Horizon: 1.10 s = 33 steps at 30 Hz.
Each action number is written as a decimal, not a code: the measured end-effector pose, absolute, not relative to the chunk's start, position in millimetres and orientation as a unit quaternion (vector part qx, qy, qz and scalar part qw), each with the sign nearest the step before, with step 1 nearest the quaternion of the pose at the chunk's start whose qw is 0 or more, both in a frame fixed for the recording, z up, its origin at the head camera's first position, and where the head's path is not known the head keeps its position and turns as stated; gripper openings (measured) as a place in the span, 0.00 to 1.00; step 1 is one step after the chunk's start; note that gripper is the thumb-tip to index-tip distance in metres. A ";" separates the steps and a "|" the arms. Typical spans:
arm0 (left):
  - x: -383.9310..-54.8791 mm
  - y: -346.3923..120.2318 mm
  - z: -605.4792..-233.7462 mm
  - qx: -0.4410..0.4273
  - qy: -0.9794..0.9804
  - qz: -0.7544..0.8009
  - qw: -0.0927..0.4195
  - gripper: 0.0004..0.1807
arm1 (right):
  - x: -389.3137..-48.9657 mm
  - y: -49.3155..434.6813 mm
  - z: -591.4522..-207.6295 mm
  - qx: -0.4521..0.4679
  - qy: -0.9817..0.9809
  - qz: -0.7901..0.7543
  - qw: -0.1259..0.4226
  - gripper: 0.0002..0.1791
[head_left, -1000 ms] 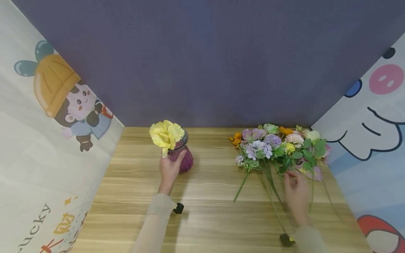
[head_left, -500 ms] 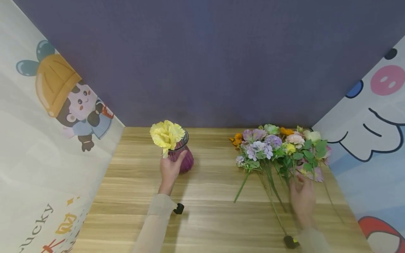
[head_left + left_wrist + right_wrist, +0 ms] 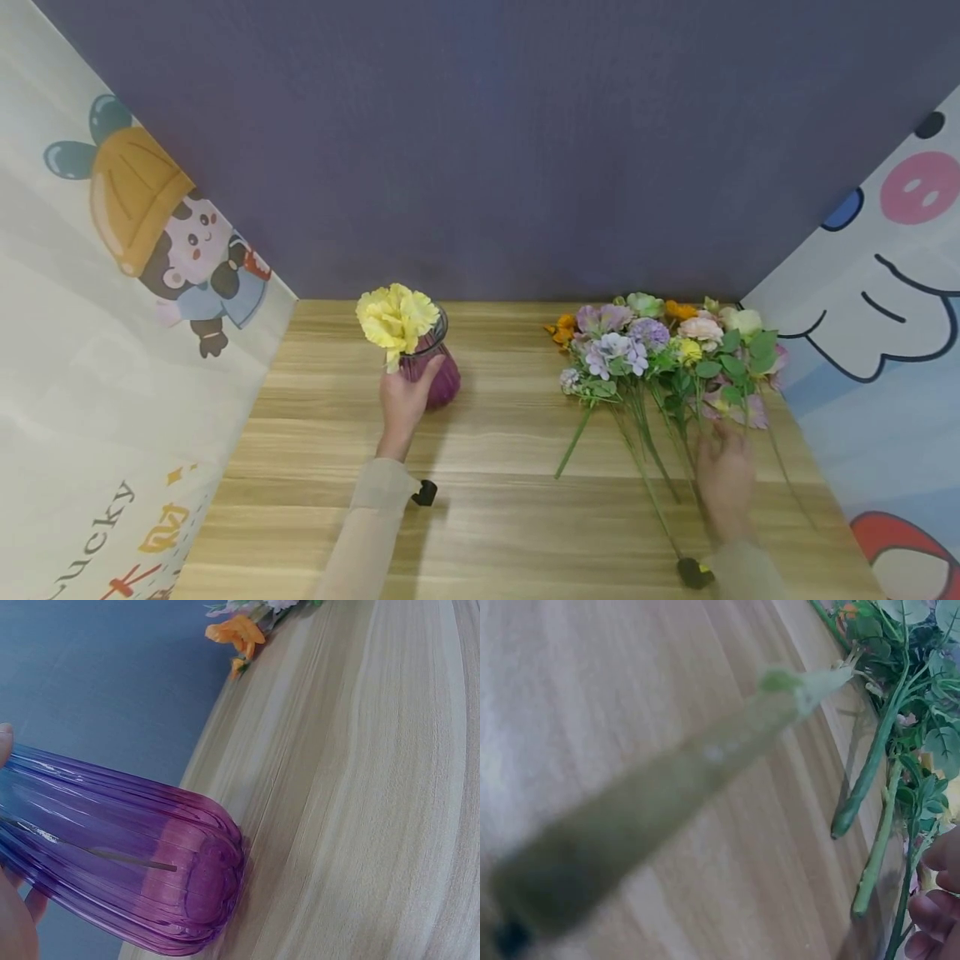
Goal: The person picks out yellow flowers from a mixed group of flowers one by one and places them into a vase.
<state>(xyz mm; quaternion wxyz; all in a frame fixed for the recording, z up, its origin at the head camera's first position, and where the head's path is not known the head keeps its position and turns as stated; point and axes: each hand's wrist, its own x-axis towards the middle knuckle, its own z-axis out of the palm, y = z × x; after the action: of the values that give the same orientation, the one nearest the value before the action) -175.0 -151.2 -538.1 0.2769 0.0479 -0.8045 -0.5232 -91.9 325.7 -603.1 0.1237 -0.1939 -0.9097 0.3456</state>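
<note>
Glass vase in the left hand, right hand further along the flower stems

Item: ribbed glass vase, blue through purple to a pink base, on the left part of the pale wood-grain tabletop; gripped about its upper part by the left hand, position unchanged from a second ago.
Contents: one ruffled yellow flower, bloom at the vase mouth, thin brown stem inside the glass.
Item: heap of mixed flowers, lilac, pink, orange and cream with green leaves, lying on the right, stems mostly toward the person.
Right hand: well apart from the left, fingers bent, beside the green stems; cannot tell whether it pinches one. Since the earliest frame it has shifted rightward and slightly nearer the person, uncovering stems to its left.
Behind: dark blue-grey panel.
</note>
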 end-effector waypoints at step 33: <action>-176.3 -151.4 -538.2 0.055 -0.807 -0.522 0.270 0.43 | -96.6 325.8 -600.3 -0.208 -0.924 0.314 0.067 0.18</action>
<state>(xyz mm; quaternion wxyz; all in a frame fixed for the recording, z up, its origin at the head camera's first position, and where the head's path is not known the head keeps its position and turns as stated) -176.3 -151.4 -538.2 0.2699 0.0546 -0.8071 -0.5223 -96.6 325.8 -600.3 0.0666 -0.2084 -0.9238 0.3142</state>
